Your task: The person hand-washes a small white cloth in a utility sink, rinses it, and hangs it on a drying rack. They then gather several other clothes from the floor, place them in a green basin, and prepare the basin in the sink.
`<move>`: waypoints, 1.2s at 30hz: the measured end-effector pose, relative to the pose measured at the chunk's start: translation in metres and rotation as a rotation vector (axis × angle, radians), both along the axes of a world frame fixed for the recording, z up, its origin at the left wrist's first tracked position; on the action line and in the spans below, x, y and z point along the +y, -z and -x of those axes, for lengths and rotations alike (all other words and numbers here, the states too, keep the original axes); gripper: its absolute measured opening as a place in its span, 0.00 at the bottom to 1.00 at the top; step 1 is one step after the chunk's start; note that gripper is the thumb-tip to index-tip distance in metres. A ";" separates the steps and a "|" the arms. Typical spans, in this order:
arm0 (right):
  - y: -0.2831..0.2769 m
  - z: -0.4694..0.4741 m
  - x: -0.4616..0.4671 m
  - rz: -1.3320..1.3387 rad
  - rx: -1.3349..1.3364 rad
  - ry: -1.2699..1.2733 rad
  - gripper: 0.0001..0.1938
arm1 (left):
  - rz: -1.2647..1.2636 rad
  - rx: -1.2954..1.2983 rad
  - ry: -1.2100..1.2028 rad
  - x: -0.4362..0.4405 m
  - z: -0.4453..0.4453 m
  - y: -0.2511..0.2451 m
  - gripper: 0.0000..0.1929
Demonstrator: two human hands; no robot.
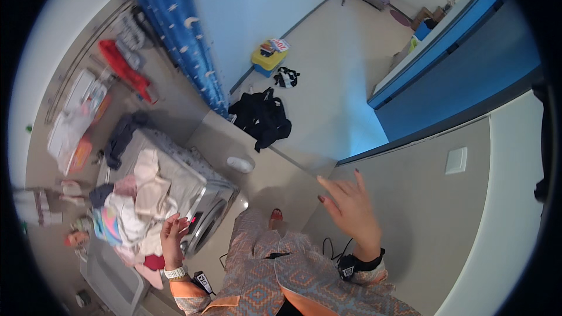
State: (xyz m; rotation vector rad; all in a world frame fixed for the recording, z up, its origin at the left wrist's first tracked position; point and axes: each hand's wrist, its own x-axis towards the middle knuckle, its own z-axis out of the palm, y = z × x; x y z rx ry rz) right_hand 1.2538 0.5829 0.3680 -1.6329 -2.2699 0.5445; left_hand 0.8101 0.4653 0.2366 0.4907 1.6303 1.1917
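Note:
My right hand [351,206] is held out in the air with its fingers apart and nothing in it. Nearest behind it are the tiled wall and the floor. My left hand [172,232] is raised with loosely bent fingers beside a heap of clothes [127,219]. No item shows in that hand; whether it brushes the fabric is unclear. White, pink and multicoloured pieces make up the heap, with a beige garment [151,191] on top. It lies on and beside a front-loading washing machine [210,224], whose panel shows a red light.
A grey sink basin [109,276] adjoins the machine. On the floor are a white bottle [240,164], dark clothes [263,116] and a yellow-lidded box [268,58]. A blue starry curtain [175,22] hangs at the doorway, opposite a blue door [461,61]. A light switch [456,160] is right.

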 end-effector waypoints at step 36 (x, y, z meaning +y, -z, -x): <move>0.202 -0.560 0.616 -0.025 0.206 0.815 0.15 | 0.099 0.045 0.053 0.845 -0.477 0.238 0.25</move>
